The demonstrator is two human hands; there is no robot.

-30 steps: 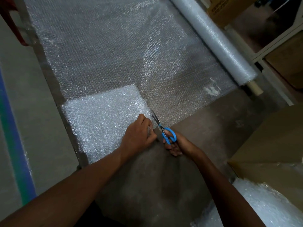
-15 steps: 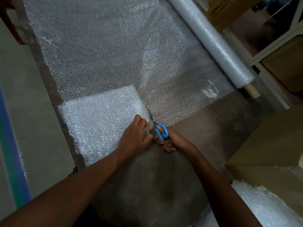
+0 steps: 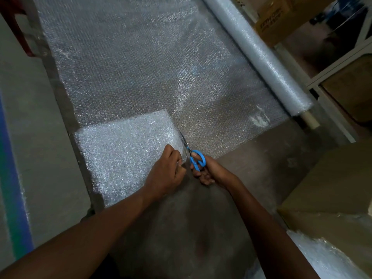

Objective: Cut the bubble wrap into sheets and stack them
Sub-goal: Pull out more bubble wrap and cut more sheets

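- The bubble wrap [image 3: 153, 63] lies unrolled flat across the table [image 3: 261, 158], running from its roll [image 3: 259, 55] at the far right edge down toward the person.
- A thicker, whiter pad of bubble wrap, the folded or stacked sheets [image 3: 124, 150], sits on the near left corner of the spread, its right edge lined up with the cutting line.
- The scissors [image 3: 191, 152], blue-handled, point away from the person with their blades along that right edge, in the wrap.
- The right hand [image 3: 209, 172] grasps the scissors, its fingers through the blue loops.
- The left hand [image 3: 167, 174] is curled and pinches the wrap's near edge just beside the blades, holding it taut.
- Step in hand, as I judge it: a cut running away from the person, only begun, with most of the length still to go.
- The next move likely calls for pushing the blades forward along the pad's edge while the left hand keeps tension, so the film shears instead of bunching.
- A cardboard box [image 3: 332, 190] stands at the right, with more bubble wrap [image 3: 326, 258] below it.
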